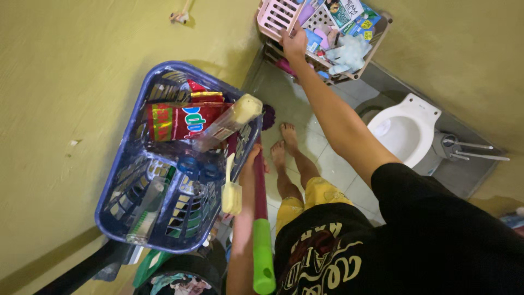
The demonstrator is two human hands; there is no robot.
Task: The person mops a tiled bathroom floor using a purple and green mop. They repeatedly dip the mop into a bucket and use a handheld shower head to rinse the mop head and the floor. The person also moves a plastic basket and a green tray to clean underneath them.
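My right hand (293,42), arm outstretched, grips the pink basket (275,15); below it, my left hand (254,158) clasps 1 maroon-and-green pole (261,218).

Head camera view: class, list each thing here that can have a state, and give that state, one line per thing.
Right hand: closed on the rim of the pink basket.
Pink basket: tilted, packed with packets and a cloth.
Left hand: at the blue basket's rim, beside the stick; hold unclear.
Blue basket: full, holding a red packet, bottle, brush.
Stick: upright.
Toilet: uncovered.
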